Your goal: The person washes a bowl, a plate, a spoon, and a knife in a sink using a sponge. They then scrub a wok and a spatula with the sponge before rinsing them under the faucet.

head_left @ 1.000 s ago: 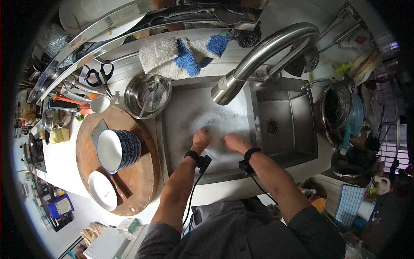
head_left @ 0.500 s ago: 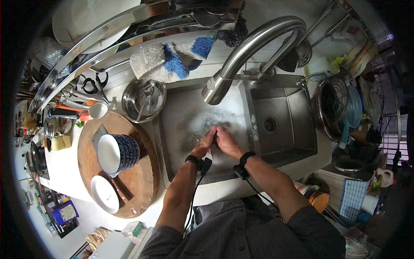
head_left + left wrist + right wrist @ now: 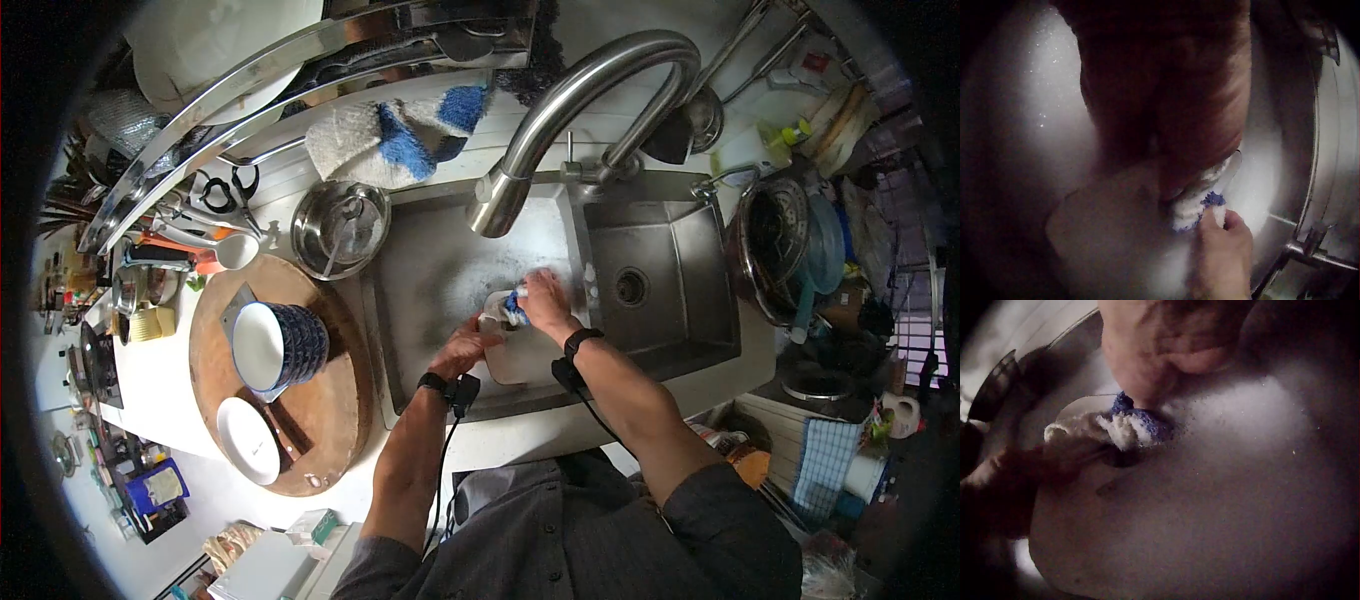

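Over the soapy left basin, a pale, thin, flat piece with rounded corners (image 3: pixel 508 362) (image 3: pixel 1166 531) is tilted between the hands. My left hand (image 3: pixel 464 348) (image 3: pixel 1166 94) grips it at its left edge, the fingertips partly hidden by a cloth. That wet white-and-blue cloth (image 3: pixel 508 308) (image 3: pixel 1190 209) (image 3: pixel 1129 428) lies bunched against the piece's upper part. With bent fingers, my right hand (image 3: pixel 547 302) (image 3: pixel 1160 353) pinches the cloth's blue part on the right side.
A steel faucet (image 3: pixel 505 198) arches over the basin (image 3: pixel 420 235). Left of it are a steel bowl (image 3: pixel 341 230) and a round wooden board (image 3: pixel 215 310) with stacked bowls (image 3: pixel 262 348), a white plate (image 3: pixel 246 441) and a knife. A second basin (image 3: pixel 655 290) adjoins on the right.
Both hands were low in the suds, first apart, then together. Now the flat piece and the cloth show between them, and the right hand has moved up and to the right.
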Tool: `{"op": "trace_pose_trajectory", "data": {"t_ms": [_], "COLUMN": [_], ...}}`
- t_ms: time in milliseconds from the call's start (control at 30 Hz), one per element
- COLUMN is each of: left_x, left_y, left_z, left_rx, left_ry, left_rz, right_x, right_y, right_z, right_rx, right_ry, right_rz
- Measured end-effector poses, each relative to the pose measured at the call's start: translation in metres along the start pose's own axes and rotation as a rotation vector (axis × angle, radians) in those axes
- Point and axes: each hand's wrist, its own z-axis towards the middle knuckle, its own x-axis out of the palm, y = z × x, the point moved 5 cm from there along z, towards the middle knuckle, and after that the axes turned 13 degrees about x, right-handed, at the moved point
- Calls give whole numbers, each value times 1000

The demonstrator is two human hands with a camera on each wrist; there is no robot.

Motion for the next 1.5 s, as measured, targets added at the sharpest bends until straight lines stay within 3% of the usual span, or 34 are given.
{"op": "trace_pose_trajectory", "data": {"t_ms": [133,200,333,400,467,533,667,733,800,867,933,1000,1067,1133,1200,1267,1333,1400,1467,1500], "left_x": [-12,-14,-9,-17,-19,-13,-22,-17,-12,-1,-12,-20,-27,-30,-22,-11,-7,-5,-6,-7], "left_y": [-10,-18,-30,-18,-15,-22,-23,-39,-49,-62,-44,-26,-16,-16,-20,-30,-38,-37,-29,-22], "left_z": [-12,-18,-31,-28,-25,-21,-25,-32,-32,-30,-14,-10,-12,-11,-19,-29,-33,-33,-26,-23], "left_rx": [-39,-20,80,73,63,30,15,41,133,20,-11,-26,19,171,128,88,122,152,184,156], "left_ry": [-125,-128,-93,-124,-152,-115,-205,-82,24,-54,-128,-200,-310,-242,-219,-200,-209,-202,-185,-217], "left_rz": [-51,-49,-66,-107,-151,-192,-340,-349,-322,-747,-771,-626,-578,-481,-513,-544,-460,-444,-436,-493], "right_x": [-2,3,18,31,0,1,4,4,-4,-18,-11,-13,-23,-32,-11,-9,-5,-6,2,5], "right_y": [9,7,11,22,61,86,103,105,104,114,104,97,89,78,52,36,32,30,42,52], "right_z": [-1,-5,-7,-5,-23,-30,-40,-44,-45,-55,-60,-69,-74,-72,-61,-43,-34,-39,-49,-58], "right_rx": [33,49,54,116,71,-76,-291,-401,-431,-438,-475,-685,-676,-568,-590,-440,-417,-347,-339,-345], "right_ry": [4,57,3,-130,-103,187,188,331,318,567,508,399,376,345,272,201,233,77,123,147], "right_rz": [-43,-157,-106,-11,37,177,254,288,335,307,305,150,116,63,18,-228,-186,-170,-234,-104]}}
